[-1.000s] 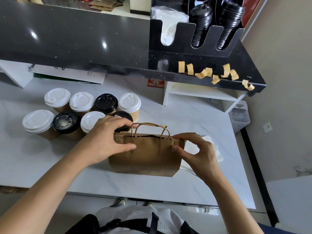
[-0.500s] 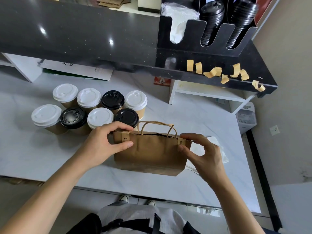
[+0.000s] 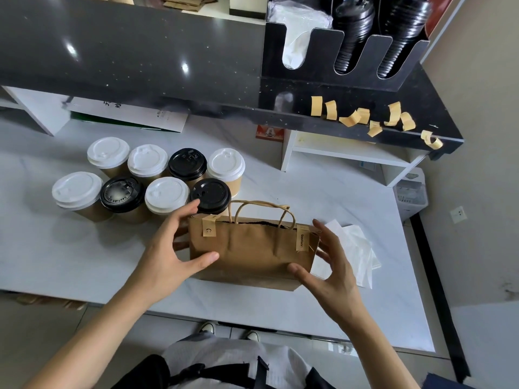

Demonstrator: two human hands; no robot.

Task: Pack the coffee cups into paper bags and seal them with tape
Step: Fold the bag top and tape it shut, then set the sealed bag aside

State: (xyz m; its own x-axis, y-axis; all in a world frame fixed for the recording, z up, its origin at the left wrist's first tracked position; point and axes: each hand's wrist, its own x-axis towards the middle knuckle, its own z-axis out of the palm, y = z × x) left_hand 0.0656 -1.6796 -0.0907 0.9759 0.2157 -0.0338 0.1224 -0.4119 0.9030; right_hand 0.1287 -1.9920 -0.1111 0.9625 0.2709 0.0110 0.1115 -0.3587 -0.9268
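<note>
A brown paper bag (image 3: 252, 248) with twisted handles stands on the white counter (image 3: 351, 290). Two tape strips close its top, one at the left corner (image 3: 209, 229) and one at the right corner (image 3: 302, 238). My left hand (image 3: 171, 248) clasps the bag's left end, thumb on the front, fingers behind. My right hand (image 3: 328, 270) clasps the right end, thumb low on the front. Several lidded coffee cups (image 3: 146, 181), with white and black lids, stand in two rows to the left behind the bag.
Several loose tape strips (image 3: 362, 119) hang from the edge of the black shelf (image 3: 140, 66) above. A black holder (image 3: 337, 74) with stacked lids sits on it. White folded paper (image 3: 356, 248) lies right of the bag. The counter's front edge is near my body.
Both hands left the tape at the bag's top corners and slid down to grasp its two ends. The bag stayed in place.
</note>
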